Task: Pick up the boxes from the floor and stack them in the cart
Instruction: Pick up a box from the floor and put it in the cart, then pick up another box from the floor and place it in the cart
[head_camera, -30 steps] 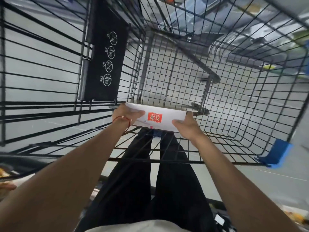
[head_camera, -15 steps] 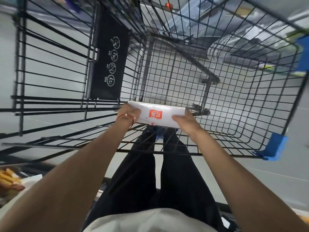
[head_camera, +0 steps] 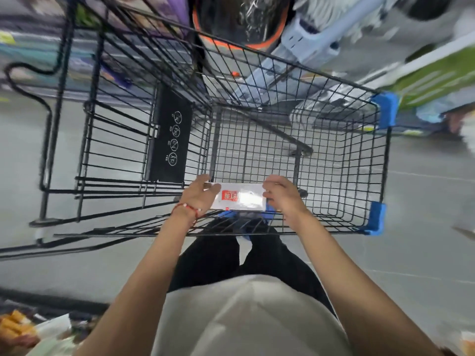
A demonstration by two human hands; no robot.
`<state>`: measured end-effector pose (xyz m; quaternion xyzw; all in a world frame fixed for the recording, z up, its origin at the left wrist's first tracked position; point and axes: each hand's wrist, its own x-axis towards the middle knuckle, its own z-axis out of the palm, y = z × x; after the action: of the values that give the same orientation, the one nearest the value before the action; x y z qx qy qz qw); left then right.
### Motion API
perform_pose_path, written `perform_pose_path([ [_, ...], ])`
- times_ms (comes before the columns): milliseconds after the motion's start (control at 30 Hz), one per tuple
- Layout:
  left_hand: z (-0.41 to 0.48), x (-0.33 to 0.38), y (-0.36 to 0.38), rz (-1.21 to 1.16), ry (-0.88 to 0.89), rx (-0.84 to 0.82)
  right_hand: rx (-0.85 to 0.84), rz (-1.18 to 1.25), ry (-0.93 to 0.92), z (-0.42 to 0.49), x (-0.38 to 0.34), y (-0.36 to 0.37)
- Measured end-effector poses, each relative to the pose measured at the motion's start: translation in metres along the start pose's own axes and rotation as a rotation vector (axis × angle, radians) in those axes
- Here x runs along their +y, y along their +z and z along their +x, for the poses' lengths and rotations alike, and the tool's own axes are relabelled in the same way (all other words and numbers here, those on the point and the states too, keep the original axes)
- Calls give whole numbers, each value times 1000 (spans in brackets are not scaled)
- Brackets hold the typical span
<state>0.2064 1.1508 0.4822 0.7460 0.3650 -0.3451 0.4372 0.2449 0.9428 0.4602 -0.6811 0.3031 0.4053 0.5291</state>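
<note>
Here, nearest the camera, a pale shirt [head_camera: 244, 317] and black trousers [head_camera: 213, 255] fill the bottom of the view, with orange packets [head_camera: 15, 327] blurred at the lower left. Both bare arms reach forward over the near rim of the cart [head_camera: 385, 160]. The left hand [head_camera: 199, 195], a red cord [head_camera: 189, 208] at its wrist, has its fingers curled round the left end of the box [head_camera: 240, 197]. The right hand [head_camera: 281, 195] grips the right end the same way. The box – white, flat, with a red label near its left half – lies level between the two hands, inside the basket and just beside its near wall. Whether it touches the wire bottom cannot be told. Blue guards [head_camera: 376, 218] cap the cart's right corners. On the left, the folded seat flap carries a black panel [head_camera: 171, 136] with four round signs. Grey floor [head_camera: 424, 227] shows through the mesh and round the cart. Beyond the far wall stand a pale blue pole [head_camera: 308, 39], a dark round thing with an orange rim [head_camera: 241, 21] and a green carton [head_camera: 437, 78] – all blurred.
</note>
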Motion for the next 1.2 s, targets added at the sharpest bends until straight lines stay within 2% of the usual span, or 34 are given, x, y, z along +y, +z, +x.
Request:
perform_pose_path([
  [200, -26, 21, -10, -203, 121, -73, 92, 200, -82, -53, -10, 5],
  [467, -53, 49, -28, -71, 410, -189, 336, 580, -149, -128, 16, 20],
  [667, -81, 75, -2, -15, 558, -225, 524, 757, -235, -168, 47, 3],
  [1000, -167, 115, 151, 295, 790, -500, 831, 1099, -326, -232, 129, -81],
  [1200, -233, 121, 271, 350, 839, -642, 931, 1249, -333, -275, 203, -156],
])
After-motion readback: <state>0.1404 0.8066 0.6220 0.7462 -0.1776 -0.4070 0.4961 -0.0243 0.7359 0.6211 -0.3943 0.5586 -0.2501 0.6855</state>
